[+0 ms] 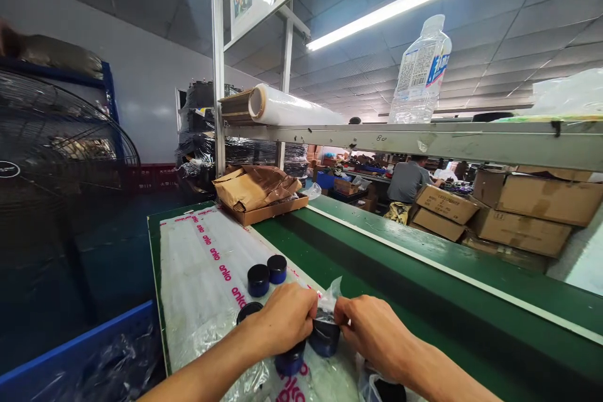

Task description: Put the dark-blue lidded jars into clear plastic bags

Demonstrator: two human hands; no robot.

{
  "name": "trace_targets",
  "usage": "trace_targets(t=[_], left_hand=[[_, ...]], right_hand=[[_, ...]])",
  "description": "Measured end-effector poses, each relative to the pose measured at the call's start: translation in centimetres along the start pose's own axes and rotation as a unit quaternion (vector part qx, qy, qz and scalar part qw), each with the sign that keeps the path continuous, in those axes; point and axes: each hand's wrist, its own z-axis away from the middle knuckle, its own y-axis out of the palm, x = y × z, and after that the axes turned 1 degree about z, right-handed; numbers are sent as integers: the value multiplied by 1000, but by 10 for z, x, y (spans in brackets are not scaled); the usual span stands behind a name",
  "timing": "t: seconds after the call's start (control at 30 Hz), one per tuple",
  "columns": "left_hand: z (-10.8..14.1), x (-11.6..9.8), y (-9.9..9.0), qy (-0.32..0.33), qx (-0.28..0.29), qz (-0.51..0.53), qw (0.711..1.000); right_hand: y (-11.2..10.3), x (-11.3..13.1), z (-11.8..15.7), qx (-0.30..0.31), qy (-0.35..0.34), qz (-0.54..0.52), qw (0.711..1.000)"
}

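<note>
Between my hands stands a dark blue cylindrical container (325, 338) with a clear plastic bag (332, 294) about its top. My left hand (288, 317) pinches the bag at the left side of the rim. From the right, my right hand (372, 330) pinches the bag's other side, its fingertips close to the rim. Under my left hand another blue container (290, 359) is partly hidden. Behind it a dark round piece (249, 311) shows beside my wrist. Two blue-and-black round containers (267, 274) stand farther back on the printed sheet.
A white sheet with pink lettering (188, 264) covers the table's left part, beside a green belt (424, 301). A cardboard tray with brown paper (259, 201) sits at the far end. Overhead, a shelf (358, 135) bears a bottle (421, 72) and a film roll (296, 105). A blue crate (85, 345) stands lower left.
</note>
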Motion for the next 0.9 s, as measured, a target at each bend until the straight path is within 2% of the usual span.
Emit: trace_targets(t=[0.27, 0.57, 0.73, 0.9], left_hand=[[4, -11, -7, 15, 27, -30, 999], [6, -9, -5, 13, 28, -28, 999], [10, -20, -8, -7, 48, -46, 998], [10, -35, 6, -46, 73, -86, 993]], right_hand=[[-4, 15, 8, 38, -53, 85, 994], [2, 20, 15, 31, -25, 100, 994], [7, 21, 16, 30, -35, 130, 990], [17, 20, 20, 29, -84, 168, 982]])
